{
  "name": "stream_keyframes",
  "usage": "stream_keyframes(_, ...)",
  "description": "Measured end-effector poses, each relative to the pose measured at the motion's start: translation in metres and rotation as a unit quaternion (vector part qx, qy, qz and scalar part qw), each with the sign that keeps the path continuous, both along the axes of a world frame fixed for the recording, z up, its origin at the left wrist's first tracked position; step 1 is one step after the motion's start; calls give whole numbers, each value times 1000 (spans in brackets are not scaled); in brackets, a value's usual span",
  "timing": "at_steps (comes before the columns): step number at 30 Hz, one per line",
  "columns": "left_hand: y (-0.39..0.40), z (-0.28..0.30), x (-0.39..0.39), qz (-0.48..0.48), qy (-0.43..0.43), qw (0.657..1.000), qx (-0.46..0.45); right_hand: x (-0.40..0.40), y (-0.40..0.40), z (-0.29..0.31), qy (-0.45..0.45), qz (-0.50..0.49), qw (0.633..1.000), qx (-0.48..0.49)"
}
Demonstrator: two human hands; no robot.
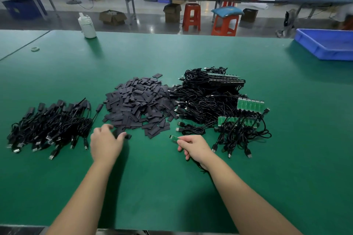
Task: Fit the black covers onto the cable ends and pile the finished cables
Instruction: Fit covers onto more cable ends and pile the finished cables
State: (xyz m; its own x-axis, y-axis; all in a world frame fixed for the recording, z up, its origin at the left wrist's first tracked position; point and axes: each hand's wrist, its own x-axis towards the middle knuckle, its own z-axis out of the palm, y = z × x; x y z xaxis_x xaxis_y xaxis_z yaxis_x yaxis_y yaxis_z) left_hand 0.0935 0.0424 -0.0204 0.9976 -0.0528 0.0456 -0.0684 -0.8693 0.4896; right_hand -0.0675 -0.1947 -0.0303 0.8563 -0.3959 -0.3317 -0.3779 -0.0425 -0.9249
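At center frame, the left hand (106, 144) pinches a black cover (120, 133) off the heap while the right hand (193, 147) grips a bare cable end (174, 138), ready for fitting.

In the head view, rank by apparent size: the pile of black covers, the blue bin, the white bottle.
1. pile of black covers
2. blue bin, cut off at the edge and farther away, so unsure
3. white bottle

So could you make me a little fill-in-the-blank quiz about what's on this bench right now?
1. The right hand pinches a cable end with a bare ____ circuit board.
2. The left hand picks at the near edge of the pile of black ____.
3. The finished cables lie to the ____ of the covers pile.
4. The blue tray sits at the table's far ____ corner.

Missing words: green; covers; left; right
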Motion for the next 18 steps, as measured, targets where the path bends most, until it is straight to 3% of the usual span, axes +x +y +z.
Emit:
stream_keyframes(2, 12, -8, 4, 3, 41, 999, -7, 0, -2, -1, 1, 13, 1000, 15)
stream_keyframes(9, 20, -10, 8, 8, 35, 998, -44, -5, -8, 0, 7, 76, 996, 57)
stream_keyframes(12, 13, -4, 4, 4, 32, 992, -120, -4, -8, 0, 8, 70, 995, 64)
stream_keyframes(15, -3, 8, -11, -79, 88, 973, -197, -3, -8, 1, 13, 74, 996, 48)
stream_keyframes(18, -28, 16, -37, -219, 204, 918, -262, -4, -8, 1, 15, 70, 996, 44)
